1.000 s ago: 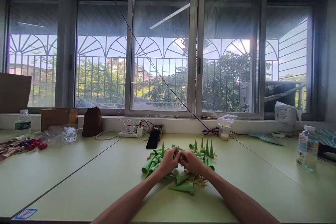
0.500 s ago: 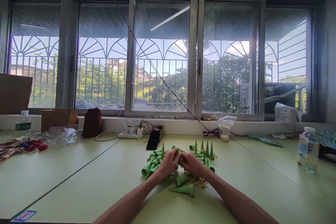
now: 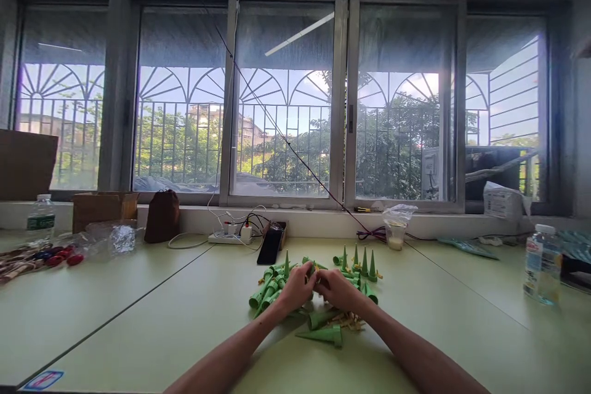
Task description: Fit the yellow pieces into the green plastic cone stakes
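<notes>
Lower L corner of frame, I've a marked sticker (image 3: pixel 44 380) on the desk (image 3: pixel 157 332). Bottom ctr: one loose green cone (image 3: pixel 321 335) on its side, pointing L; another lying green piece (image 3: pixel 319 319) just behind, w/ small yellow bits (image 3: pixel 353 322) scattered next to it.

Hands approx ctr frame, a bit low. L hand (image 3: pixel 298 286) + R hand (image 3: pixel 339 287) meet, fingers narrow on both, pinching a small green-and-yellow piece (image 3: pixel 316 268) at the tips; mostly hidden, can't tell exact grip.

Pile of green cones (image 3: pixel 268 288) L of L hand, mostly lying, one upright. Beyond R hand, a few upright cones (image 3: pixel 364 262) w/ yellow bits at their bases.

Mid-R edge: clear bottle w/ label (image 3: pixel 535 265). Mid-L: red balls etc. (image 3: pixel 60 255) + crumpled plastic (image 3: pixel 122 237).

Back of desk, L to R: bottle w/ green label (image 3: pixel 40 221), cardboard box (image 3: pixel 104 209), brown pouch (image 3: pixel 161 218), pwr strip w/ plugs (image 3: pixel 226 238), phone (image 3: pixel 270 245) propped at a slant, bagged cup (image 3: pixel 396 233). Upper frame: windows (image 3: pixel 281 98), grille (image 3: pixel 184 129) + trees (image 3: pixel 392 141) outside.
</notes>
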A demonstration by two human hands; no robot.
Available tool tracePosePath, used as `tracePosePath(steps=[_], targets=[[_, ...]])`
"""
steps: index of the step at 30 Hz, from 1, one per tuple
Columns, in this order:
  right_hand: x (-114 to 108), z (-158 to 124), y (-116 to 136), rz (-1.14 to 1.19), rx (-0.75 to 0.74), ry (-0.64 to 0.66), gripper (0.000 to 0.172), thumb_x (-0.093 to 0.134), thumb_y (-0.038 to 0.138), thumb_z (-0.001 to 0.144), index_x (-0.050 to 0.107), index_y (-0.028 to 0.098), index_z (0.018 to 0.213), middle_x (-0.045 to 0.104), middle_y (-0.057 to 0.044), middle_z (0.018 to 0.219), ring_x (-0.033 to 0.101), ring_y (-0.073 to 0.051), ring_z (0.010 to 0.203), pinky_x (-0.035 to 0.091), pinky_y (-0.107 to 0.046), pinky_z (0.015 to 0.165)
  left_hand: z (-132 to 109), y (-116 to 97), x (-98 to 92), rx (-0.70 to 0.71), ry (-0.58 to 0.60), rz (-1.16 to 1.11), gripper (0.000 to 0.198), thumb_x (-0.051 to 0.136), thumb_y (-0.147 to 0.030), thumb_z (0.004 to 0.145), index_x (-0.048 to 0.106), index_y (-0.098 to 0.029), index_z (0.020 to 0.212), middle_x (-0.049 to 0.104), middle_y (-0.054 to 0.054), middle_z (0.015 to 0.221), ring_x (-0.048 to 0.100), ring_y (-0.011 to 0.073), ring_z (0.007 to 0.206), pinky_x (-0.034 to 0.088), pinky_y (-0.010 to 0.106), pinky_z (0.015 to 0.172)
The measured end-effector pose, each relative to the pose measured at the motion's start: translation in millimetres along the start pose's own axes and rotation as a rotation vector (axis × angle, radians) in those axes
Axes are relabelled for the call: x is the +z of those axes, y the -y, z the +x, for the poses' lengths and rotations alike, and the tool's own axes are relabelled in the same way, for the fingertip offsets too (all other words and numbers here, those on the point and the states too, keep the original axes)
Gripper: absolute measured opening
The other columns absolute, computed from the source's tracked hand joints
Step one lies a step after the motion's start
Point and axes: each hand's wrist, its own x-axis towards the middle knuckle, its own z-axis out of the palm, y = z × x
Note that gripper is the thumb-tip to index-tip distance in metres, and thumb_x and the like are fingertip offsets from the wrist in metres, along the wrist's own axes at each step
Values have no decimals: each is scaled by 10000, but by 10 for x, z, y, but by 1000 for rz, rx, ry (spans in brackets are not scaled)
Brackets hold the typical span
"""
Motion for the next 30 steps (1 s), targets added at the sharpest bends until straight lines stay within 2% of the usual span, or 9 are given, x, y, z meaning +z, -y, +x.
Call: tracePosePath(steps=[11,21,26,30], targets=[[0,-9,17,55,33,-13,185,454,173,893,586,163,764,604,2,617,527,-116,558,369,-204,545,1,17,14,9,-25,-14,216,454,-279,870,461,-191,673,514,-23,605,475,126,579,312,234,560],[42,-1,-58,16,32,-37,105,513,200,854,568,159,774,596,6,625,489,-109,553,346,-205,549,1,-17,0,-4,-42,-44,205,459,-281,873,487,-186,694,563,-6,644,512,125,601,344,230,573],[20,-10,-28,22,25,-21,100,503,209,863,561,162,796,591,5,638,486,-108,551,330,-206,541,-3,-37,-18,8,-40,-37,218,459,-294,877,486,-188,689,548,-7,630,498,127,587,340,228,561],[-3,-12,3,15,19,-16,39,533,163,816,570,163,809,606,0,668,500,-118,580,334,-208,551,-6,-39,-27,13,-27,-46,225,452,-304,882,483,-187,693,540,-8,630,491,121,578,338,222,552]])
